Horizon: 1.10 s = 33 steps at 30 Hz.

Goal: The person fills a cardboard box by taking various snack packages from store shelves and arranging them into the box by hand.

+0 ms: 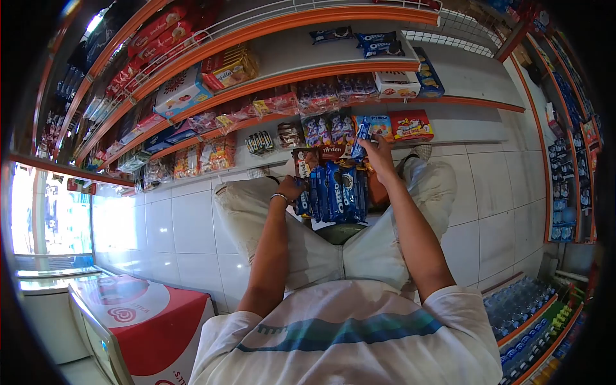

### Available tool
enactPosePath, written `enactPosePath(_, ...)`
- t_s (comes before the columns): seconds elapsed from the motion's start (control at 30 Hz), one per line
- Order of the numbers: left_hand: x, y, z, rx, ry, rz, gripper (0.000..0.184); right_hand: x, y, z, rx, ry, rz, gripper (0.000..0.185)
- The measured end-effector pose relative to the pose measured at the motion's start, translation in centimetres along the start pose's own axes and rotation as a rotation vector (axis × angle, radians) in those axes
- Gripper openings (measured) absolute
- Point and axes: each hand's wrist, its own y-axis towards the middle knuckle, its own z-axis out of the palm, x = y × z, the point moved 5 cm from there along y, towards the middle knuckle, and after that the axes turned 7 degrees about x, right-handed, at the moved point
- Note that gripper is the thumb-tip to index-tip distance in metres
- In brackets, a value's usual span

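Several blue Oreo packs stand side by side in a box between my legs, below the shelves. My right hand is closed on a small blue pack, held upright above the box's far right side. At the box's left edge, my left hand has its fingers bent against a blue pack; how firmly it grips is hidden. A brown pack stands just beyond my left hand, beside a dark red Arden box.
Shelves with orange edges curve across the front, holding snack packs and three Oreo packs. A red and white freezer stands at the lower left. Bottle racks are at the lower right.
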Motion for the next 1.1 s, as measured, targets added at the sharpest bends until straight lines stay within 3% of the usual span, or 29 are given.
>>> enactPosePath(0.07,-4.2,-3.0,-1.8,0.092,0.022,0.029,0.053,0.5,-0.3,0.3,0.041,0.065,-0.017,0.040)
enactPosePath(0.13,-3.9,-3.7,-1.2,0.195,-0.295,-0.184,0.053,0.9,-0.7,0.6,0.080,0.128,-0.035,0.040)
enactPosePath(0.17,-3.1,-3.2,-0.6,0.194,-0.290,-0.181,0.053,1.1,-0.8,0.6,0.083,0.131,-0.016,0.039)
enactPosePath(0.23,-1.5,-1.4,-0.2,-0.023,0.004,-0.070,0.056,1.2,-0.9,0.6,0.084,0.135,-0.001,0.038)
enactPosePath(0.27,-1.2,-0.9,-0.3,-0.025,0.006,-0.068,0.056,1.1,-0.8,0.6,0.084,0.136,0.004,0.038)
enactPosePath(0.33,-2.3,-1.8,-0.4,0.221,-0.117,-0.148,0.072,2.0,-1.4,0.8,0.085,0.137,0.005,0.038)
enactPosePath(0.37,-3.0,-2.4,-0.8,0.220,-0.116,-0.148,0.072,2.8,-2.0,0.7,0.067,0.088,0.016,0.039)
enactPosePath(0.67,-2.9,-2.5,-0.9,0.115,-0.147,-0.132,0.075,4.1,-2.8,1.3,0.077,-0.022,-0.054,0.043)
enactPosePath(0.83,-1.0,-0.5,0.6,0.103,0.126,0.045,0.070,4.0,-2.9,1.2,0.076,-0.066,-0.010,0.043)
enactPosePath(0.97,-3.8,-2.9,-1.2,0.049,0.092,0.040,0.068,3.6,-2.7,1.1,0.075,-0.040,0.009,0.045)
enactPosePath(1.07,-3.9,-3.5,-2.1,-0.062,-0.003,-0.051,0.065,3.5,-2.6,1.1,0.063,-0.034,0.014,0.046)
enactPosePath(1.1,-4.1,-3.5,-3.0,-0.238,-0.006,0.006,0.065,3.6,-2.6,1.0,0.040,-0.088,0.023,0.046)
